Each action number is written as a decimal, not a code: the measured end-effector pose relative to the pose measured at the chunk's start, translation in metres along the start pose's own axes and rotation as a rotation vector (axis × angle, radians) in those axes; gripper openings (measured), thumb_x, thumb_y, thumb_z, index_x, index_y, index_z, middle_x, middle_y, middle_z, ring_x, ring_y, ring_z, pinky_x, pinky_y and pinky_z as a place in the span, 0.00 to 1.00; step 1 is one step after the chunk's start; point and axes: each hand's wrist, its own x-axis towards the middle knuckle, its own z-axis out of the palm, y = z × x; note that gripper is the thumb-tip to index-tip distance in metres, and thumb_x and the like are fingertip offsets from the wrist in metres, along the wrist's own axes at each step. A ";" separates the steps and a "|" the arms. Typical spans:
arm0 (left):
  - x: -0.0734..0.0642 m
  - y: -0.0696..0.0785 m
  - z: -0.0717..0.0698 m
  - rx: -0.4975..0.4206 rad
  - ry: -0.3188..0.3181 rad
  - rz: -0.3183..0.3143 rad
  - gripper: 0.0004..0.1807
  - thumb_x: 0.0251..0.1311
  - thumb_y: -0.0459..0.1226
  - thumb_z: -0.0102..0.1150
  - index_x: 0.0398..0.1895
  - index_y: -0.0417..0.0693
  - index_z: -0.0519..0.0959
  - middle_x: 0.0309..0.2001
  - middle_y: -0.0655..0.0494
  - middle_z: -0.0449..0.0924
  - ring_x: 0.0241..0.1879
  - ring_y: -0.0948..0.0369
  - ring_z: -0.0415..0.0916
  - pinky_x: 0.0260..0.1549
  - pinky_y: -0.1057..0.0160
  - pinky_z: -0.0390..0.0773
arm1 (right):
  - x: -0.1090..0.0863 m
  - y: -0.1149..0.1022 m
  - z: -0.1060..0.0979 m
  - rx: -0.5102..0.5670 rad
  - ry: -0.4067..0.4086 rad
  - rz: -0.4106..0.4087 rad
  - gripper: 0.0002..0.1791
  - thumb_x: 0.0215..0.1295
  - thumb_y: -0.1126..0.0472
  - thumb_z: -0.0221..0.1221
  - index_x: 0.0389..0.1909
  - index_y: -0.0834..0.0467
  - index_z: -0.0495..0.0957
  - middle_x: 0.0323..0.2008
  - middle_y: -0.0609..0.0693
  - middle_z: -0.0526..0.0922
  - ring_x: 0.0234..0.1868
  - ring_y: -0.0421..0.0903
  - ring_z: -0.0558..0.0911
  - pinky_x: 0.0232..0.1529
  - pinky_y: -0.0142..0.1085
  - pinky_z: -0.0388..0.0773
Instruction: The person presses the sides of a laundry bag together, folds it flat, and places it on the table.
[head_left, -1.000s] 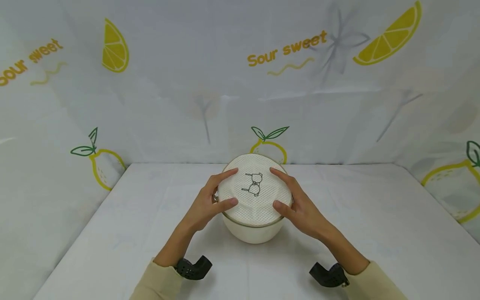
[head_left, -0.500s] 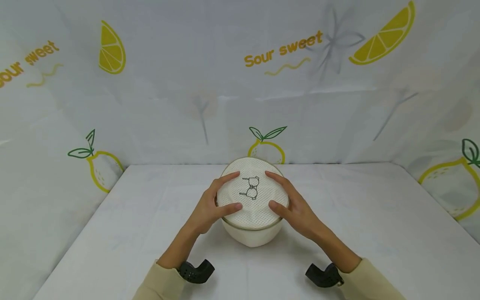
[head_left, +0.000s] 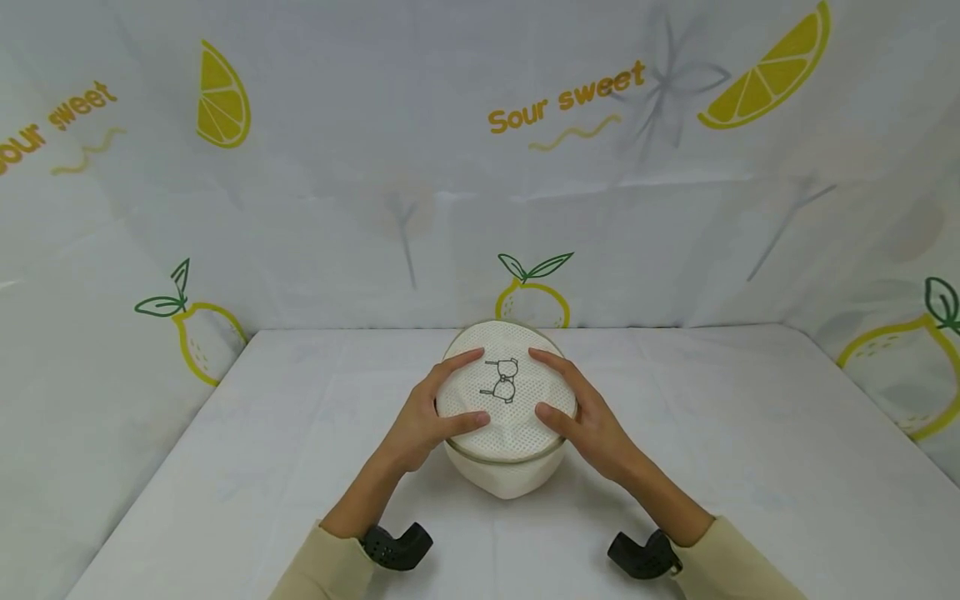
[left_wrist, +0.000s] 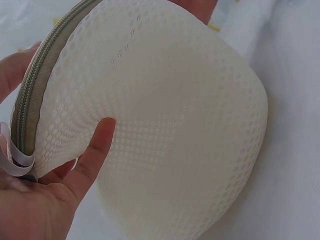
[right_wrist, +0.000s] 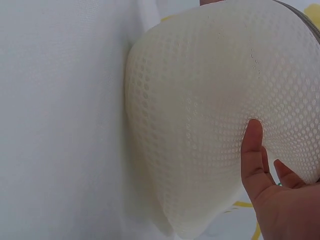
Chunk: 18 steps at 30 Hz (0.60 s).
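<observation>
A white mesh laundry bag (head_left: 510, 429) stands in the middle of the table, puffed into a rounded shape. Its flat top faces up and bears a printed line drawing. Around the top edge runs a greyish-green zipper (left_wrist: 30, 95), and a pale fabric loop (left_wrist: 17, 167) shows beside the left palm. My left hand (head_left: 423, 421) grips the bag's left side, thumb on the top face. Opposite it, my right hand (head_left: 603, 429) holds the right side the same way. Fingertips from both hands dent the mesh wall, as the wrist views show. The bag's inside is hidden.
White cloth covers the table (head_left: 262, 467). Behind it hangs a white backdrop (head_left: 337, 208) printed with lemons and lettering. Each wrist carries a black camera mount; the left mount (head_left: 397, 547) and right mount (head_left: 642, 556) sit in front of the bag.
Both hands have drawn slightly closer together and towards me, with the bag between them. The bag looks a little narrower, its lower front more pointed. The head view has shifted slightly.
</observation>
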 end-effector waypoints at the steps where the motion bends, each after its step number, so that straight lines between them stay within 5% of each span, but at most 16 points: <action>1: 0.000 -0.001 0.000 -0.004 -0.002 0.001 0.42 0.48 0.38 0.73 0.68 0.63 0.66 0.68 0.55 0.59 0.63 0.53 0.59 0.62 0.45 0.58 | 0.000 0.001 0.000 0.000 -0.001 -0.001 0.34 0.67 0.59 0.56 0.71 0.41 0.57 0.71 0.42 0.55 0.72 0.46 0.51 0.68 0.47 0.50; 7: 0.001 -0.003 0.000 -0.022 -0.020 0.001 0.41 0.48 0.39 0.73 0.68 0.63 0.66 0.68 0.55 0.58 0.64 0.53 0.58 0.62 0.46 0.58 | 0.000 0.003 0.000 0.005 -0.008 0.002 0.33 0.67 0.58 0.56 0.71 0.42 0.57 0.72 0.43 0.55 0.72 0.48 0.51 0.65 0.59 0.49; 18: 0.001 -0.004 0.001 -0.046 -0.039 0.024 0.39 0.51 0.42 0.71 0.68 0.61 0.66 0.67 0.55 0.60 0.61 0.54 0.61 0.59 0.51 0.63 | 0.000 0.006 0.001 0.022 0.000 -0.005 0.33 0.68 0.58 0.54 0.72 0.42 0.56 0.72 0.44 0.54 0.72 0.49 0.50 0.65 0.60 0.48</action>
